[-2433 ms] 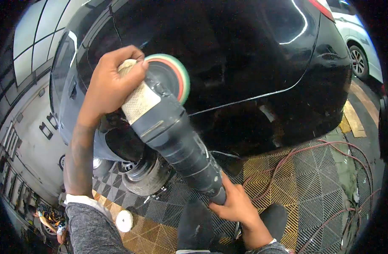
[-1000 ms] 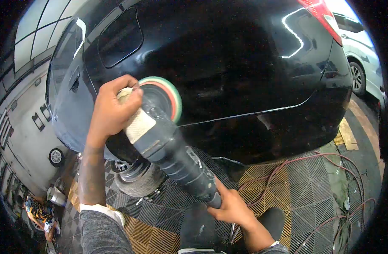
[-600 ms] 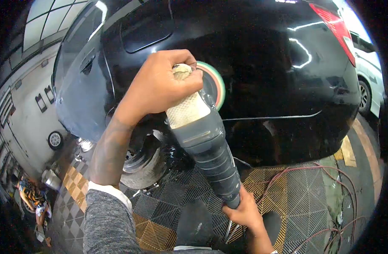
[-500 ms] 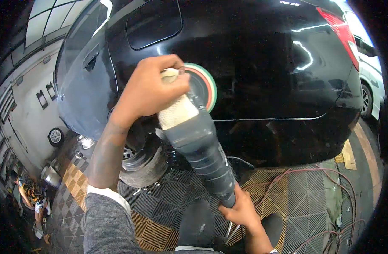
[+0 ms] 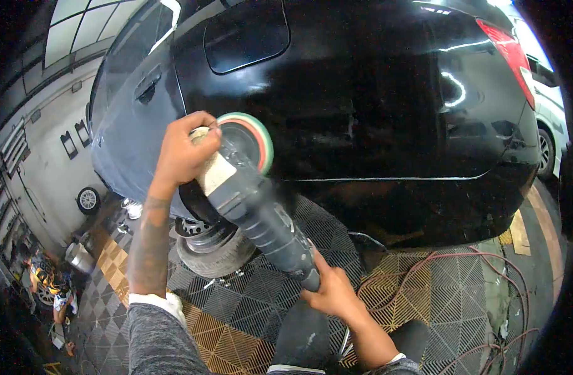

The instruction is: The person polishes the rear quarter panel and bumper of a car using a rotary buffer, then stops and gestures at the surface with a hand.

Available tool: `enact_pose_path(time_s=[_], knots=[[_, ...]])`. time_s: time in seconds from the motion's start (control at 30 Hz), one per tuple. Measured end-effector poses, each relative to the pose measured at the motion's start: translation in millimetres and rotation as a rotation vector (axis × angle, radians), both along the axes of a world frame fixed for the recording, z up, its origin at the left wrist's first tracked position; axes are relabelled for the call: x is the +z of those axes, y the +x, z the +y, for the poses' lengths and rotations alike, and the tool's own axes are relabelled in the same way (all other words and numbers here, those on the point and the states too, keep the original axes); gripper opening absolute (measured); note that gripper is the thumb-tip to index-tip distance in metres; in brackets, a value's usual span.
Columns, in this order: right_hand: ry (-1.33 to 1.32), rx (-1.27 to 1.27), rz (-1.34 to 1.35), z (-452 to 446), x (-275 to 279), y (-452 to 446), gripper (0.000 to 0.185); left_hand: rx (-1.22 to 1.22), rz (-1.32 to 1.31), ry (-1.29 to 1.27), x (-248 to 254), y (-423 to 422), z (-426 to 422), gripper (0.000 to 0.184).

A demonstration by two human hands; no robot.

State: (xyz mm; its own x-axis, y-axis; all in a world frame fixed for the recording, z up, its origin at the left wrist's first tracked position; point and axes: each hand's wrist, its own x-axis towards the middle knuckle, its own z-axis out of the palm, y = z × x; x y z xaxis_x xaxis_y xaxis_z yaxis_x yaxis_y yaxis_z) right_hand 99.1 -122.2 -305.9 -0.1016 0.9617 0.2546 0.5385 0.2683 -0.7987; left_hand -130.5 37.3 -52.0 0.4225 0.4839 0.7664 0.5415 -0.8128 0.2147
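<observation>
My left hand [image 5: 185, 151] is wrapped round the front end of a black car polisher [image 5: 261, 219], by a taped, cream-coloured patch. My right hand [image 5: 334, 289] grips the rear end of its body, lower down. The round polishing pad [image 5: 266, 145], green at the rim with a red-orange ring, is up against the black car's side panel [image 5: 361, 125], below the fuel flap [image 5: 246, 37]. My left hand and the tool's head hide part of the pad. The tool slants from upper left to lower right.
A masked, dull-grey car door [image 5: 130, 137] lies to the left. Beneath the car a loose wheel [image 5: 217, 253] rests on the tiled floor [image 5: 267, 312]. Reddish hoses [image 5: 517, 281] trail at right. Another person [image 5: 45, 275] sits low at far left. A white car [image 5: 549, 119] stands behind.
The polisher and both hands have moved left in view, and the pad is lower on the panel. The right hand has risen slightly. Both hands keep their hold.
</observation>
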Motion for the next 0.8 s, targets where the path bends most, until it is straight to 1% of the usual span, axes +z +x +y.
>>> enact_pose_path(time_s=[0.1,0.17,0.2,0.33,0.4,0.53,0.57,0.6,0.63,0.67,0.73,0.8], knots=[[0.045,-0.062,0.042,-21,-9,12,0.110,-0.086,0.096,-0.051,13,40,-21,0.025],[0.032,-0.107,0.140,-37,-9,16,0.106,-0.123,0.161,0.053,17,60,-24,0.026],[0.021,-0.137,0.121,-40,-12,16,0.104,-0.147,0.164,-0.012,19,67,-32,0.028],[0.069,-0.110,0.152,-31,-20,15,0.106,-0.140,0.166,0.024,16,60,-25,0.029],[0.019,-0.058,0.048,-18,-14,10,0.109,-0.025,0.091,0.025,10,36,-19,0.027],[0.033,0.014,-0.048,12,-2,-7,0.115,0.027,0.039,0.081,-6,-18,14,0.025],[0.031,0.015,-0.047,13,-2,-11,0.115,0.024,-0.001,0.003,-7,-27,20,0.024],[0.091,-0.007,-0.051,15,-1,-15,0.112,0.020,-0.041,-0.072,-5,-28,18,0.022],[0.153,-0.032,-0.054,15,-1,-15,0.109,0.019,-0.039,-0.068,-3,-25,16,0.022],[0.156,-0.036,-0.051,13,0,-15,0.109,0.025,-0.014,-0.051,1,-22,14,0.022],[0.079,0.020,0.025,2,-1,-7,0.112,0.014,0.012,-0.035,6,-6,5,0.021],[0.099,-0.004,0.066,-11,-13,2,0.111,-0.016,0.067,-0.085,8,20,-10,0.021]])
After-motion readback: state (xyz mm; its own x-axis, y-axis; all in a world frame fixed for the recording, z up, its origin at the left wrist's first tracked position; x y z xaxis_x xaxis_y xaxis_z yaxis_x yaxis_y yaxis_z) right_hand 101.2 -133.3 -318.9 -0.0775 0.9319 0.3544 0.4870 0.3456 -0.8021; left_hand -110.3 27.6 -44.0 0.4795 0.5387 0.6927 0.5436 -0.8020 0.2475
